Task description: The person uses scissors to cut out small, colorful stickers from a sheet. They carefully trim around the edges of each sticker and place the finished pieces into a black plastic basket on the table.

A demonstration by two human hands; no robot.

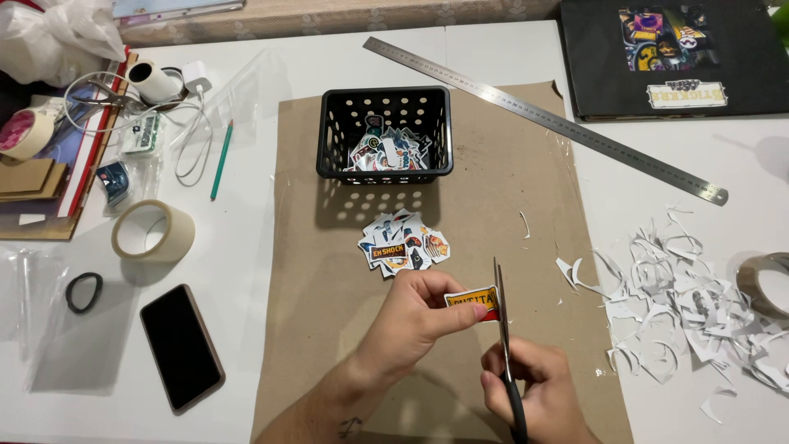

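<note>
My left hand (415,316) pinches a small yellow and red sticker (472,301) by its left end, above a brown paper sheet (329,329). My right hand (530,386) grips black-handled scissors (500,308), whose blades point away from me and meet the sticker's right edge. Just beyond my hands lies a small pile of cut stickers (403,244). Further back stands a black perforated basket (385,134) with more stickers inside.
White paper scraps (690,304) are strewn at the right, beside a tape roll (764,284). A long steel ruler (546,117) lies diagonally at the back, next to a black folder (670,53). At the left are a phone (181,345), a tape roll (153,231) and a green pencil (221,160).
</note>
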